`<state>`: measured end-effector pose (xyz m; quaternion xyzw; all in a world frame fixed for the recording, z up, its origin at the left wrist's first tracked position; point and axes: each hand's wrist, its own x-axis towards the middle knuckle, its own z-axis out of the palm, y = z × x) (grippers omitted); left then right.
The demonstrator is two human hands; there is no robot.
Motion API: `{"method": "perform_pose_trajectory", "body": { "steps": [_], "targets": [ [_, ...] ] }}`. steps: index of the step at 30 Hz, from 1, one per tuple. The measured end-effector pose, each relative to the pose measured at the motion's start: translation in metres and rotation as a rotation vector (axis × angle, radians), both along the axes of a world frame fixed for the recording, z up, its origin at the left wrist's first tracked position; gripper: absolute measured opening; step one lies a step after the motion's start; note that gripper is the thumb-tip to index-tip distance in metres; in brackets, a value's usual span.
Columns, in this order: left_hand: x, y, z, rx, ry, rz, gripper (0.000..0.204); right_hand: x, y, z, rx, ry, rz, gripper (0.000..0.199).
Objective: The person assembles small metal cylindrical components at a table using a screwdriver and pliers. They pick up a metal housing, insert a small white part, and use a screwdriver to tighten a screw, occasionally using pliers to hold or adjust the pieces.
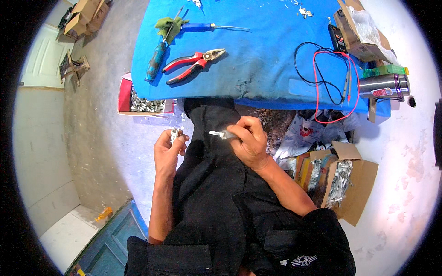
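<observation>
My left hand (168, 148) is closed around a small silver metal part (175, 133), held above my left knee. My right hand (248, 141) grips a small white tool or part (216, 134) whose tip points left toward the other hand. The two hands are a short gap apart, over my lap in black clothing, just below the near edge of the blue table cover (258, 69). What exactly the white piece is I cannot tell.
On the blue cover lie red-handled pliers (193, 62), a blue-handled screwdriver (156, 60), a green rag (169, 25), a multimeter (337, 37) with red and black leads. A steel flask (384, 86) lies right. Boxes of metal parts sit at the left (142, 105) and right (340, 181).
</observation>
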<state>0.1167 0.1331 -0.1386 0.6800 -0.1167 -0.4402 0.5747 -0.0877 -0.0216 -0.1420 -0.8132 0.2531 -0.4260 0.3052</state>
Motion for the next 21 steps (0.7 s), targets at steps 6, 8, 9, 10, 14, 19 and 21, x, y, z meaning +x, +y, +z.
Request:
{"method": "perform_pose_trajectory", "body": {
  "steps": [6,8,9,10,14,19,21],
  "targets": [
    [0.000,0.004,-0.007,-0.002,0.021,0.006,0.014,0.002,0.001,0.011,-0.045,-0.048,-0.005,0.046],
    [0.001,0.005,-0.010,0.010,0.023,0.018,0.013,0.002,0.001,0.012,-0.047,-0.057,-0.009,0.046],
    [0.002,0.006,-0.010,0.013,0.021,0.012,0.014,0.002,0.001,0.012,-0.048,-0.061,-0.010,0.047],
    [0.003,0.006,-0.011,0.015,0.020,0.005,0.014,0.003,0.001,0.012,-0.049,-0.064,-0.012,0.046],
    [0.007,0.009,-0.012,0.037,0.008,0.004,0.015,0.003,-0.001,0.011,-0.080,-0.050,0.023,0.046],
    [0.011,0.014,-0.018,0.012,0.024,0.017,0.014,0.003,-0.001,0.009,-0.093,-0.040,0.010,0.047],
    [0.012,0.015,-0.020,0.013,0.021,0.015,0.015,0.005,0.000,0.012,-0.063,-0.047,-0.028,0.045]
  ]
}}
